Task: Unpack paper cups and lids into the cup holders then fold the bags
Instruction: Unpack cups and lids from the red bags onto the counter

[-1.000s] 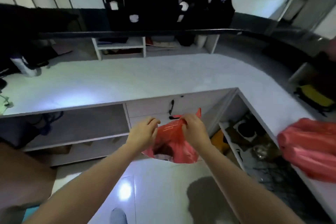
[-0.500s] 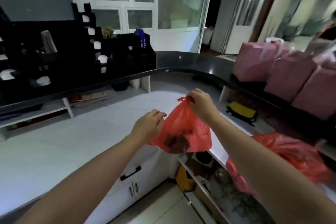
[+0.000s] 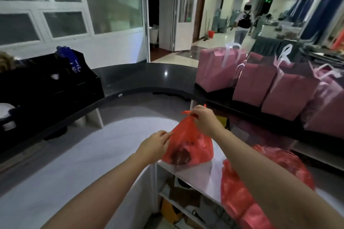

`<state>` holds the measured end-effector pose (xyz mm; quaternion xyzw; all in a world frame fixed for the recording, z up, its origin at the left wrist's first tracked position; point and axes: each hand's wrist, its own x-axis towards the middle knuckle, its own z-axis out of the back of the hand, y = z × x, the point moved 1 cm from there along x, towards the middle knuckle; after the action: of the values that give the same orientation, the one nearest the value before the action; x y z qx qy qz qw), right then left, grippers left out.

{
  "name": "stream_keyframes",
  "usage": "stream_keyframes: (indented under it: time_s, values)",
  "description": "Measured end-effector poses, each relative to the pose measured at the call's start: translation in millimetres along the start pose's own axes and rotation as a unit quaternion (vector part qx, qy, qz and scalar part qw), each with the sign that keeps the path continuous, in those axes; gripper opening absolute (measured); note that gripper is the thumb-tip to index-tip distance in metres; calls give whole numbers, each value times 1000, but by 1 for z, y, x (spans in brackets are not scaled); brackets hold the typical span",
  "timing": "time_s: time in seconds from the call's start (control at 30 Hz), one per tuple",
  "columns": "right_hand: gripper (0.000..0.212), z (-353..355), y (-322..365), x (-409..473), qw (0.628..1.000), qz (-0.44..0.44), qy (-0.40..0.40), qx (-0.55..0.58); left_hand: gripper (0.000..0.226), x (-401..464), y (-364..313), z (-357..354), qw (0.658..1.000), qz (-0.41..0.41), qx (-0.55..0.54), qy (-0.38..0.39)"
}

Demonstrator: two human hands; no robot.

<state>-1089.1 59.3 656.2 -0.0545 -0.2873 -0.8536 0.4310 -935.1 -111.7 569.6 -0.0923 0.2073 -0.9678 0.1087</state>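
**Both hands on the red bag**

Right hand pinches the knotted top of the red bag, holding it up over the white counter. Left hand, just below and left, pinches the bag's side. Dark contents show through. Second red bag lies under the right forearm; pink bags beyond.

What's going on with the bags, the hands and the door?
Small red bag: knotted shut, held up by both hands.
Right hand: pinching the knot.
Left hand: pinching the bag's side.
Big red bag: lying on the white counter.
Pink bags: standing upright.
Door: open.
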Motion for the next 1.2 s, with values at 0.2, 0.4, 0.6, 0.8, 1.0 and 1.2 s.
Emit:
stream_keyframes:
  time_s: [0.2, 0.4, 0.6, 0.8, 1.0, 1.2]
  values:
    - [33, -4, -44, 30, 999, -25, 9, 17, 41, 61, 7, -19, 1000, -3, -5, -12]
    - [16, 12, -112, 20, 992, -118, 27, 27, 42, 137, -13, -22, 997, -56, 43, -24]
    - [16, 21, -157, 0, 991, -117, 57, 44, 73, 207, -56, -53, 986, -108, 49, 119]
    - [19, 22, -178, -16, 987, -149, 53, 34, 79, 260, -90, -100, 960, -146, -19, 236]
    - [19, 25, -194, -35, 979, -205, -5, 2, 68, 298, -95, -129, 926, -199, -24, 319]
    - [14, 22, -204, -44, 964, -255, -65, -23, 22, 307, -76, -150, 920, -194, -37, 339]
